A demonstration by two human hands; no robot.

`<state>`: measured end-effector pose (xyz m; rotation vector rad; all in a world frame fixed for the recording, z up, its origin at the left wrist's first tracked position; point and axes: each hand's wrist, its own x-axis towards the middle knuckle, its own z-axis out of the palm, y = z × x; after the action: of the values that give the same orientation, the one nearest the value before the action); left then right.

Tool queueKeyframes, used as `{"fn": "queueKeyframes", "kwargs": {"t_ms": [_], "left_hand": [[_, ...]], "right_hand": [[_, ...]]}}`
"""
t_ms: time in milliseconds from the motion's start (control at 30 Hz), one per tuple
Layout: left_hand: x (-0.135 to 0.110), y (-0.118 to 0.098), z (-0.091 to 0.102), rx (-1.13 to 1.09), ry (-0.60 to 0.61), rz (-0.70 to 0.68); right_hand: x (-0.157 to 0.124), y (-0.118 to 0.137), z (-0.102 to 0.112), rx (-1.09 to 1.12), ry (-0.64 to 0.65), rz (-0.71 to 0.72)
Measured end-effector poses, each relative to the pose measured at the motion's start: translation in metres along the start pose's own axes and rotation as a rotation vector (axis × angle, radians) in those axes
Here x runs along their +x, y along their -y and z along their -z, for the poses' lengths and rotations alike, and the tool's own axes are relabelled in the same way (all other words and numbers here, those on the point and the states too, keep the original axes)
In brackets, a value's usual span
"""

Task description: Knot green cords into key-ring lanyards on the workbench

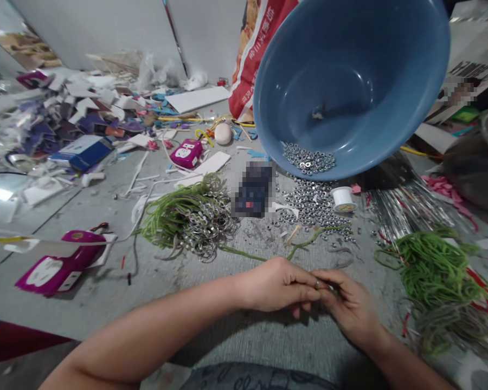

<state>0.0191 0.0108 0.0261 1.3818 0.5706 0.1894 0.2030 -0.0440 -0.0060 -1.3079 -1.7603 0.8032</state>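
Observation:
My left hand and my right hand meet at the fingertips over the near part of the table. Both are closed in a pinch around a small shiny metal piece, mostly hidden by the fingers; it looks like one of the metal nuts. Two stretches of green cord show just beyond my left hand; whether the fingers hold it is hidden. Farther off lie loose metal nuts, with more inside the tilted blue basin. A bundle of green cords with metal rings lies to the left.
A white spool stands beside the nuts. To the right are a green cord pile, silvery strands and a metal pot. Magenta devices and a blurred dark object lie leftward. Scraps cover the far left.

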Motion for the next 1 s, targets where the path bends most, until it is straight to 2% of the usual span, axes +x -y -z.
{"fn": "queueKeyframes", "kwargs": {"t_ms": [133,267,467,667,800,900,1000], "left_hand": [[0.000,-0.002,-0.001,-0.125,0.008,0.070],[-0.001,-0.005,-0.001,-0.136,-0.008,0.090],[-0.001,-0.003,-0.002,-0.165,-0.026,0.024],[0.000,0.000,-0.003,-0.300,0.031,0.032],[0.001,0.003,-0.004,-0.375,0.081,0.012],[0.002,0.005,-0.004,-0.408,0.118,0.011],[0.002,0.004,-0.004,-0.428,0.118,0.020]], "right_hand": [[0.001,0.002,0.002,0.052,0.028,0.003],[0.002,0.003,0.005,0.130,0.070,-0.057],[0.007,0.007,0.004,0.347,0.130,-0.216],[0.005,0.001,-0.002,0.663,0.222,-0.471],[0.000,-0.005,-0.004,0.893,0.323,-0.577],[-0.001,-0.006,-0.004,0.982,0.368,-0.598],[0.000,-0.004,-0.005,0.998,0.343,-0.579]]}}
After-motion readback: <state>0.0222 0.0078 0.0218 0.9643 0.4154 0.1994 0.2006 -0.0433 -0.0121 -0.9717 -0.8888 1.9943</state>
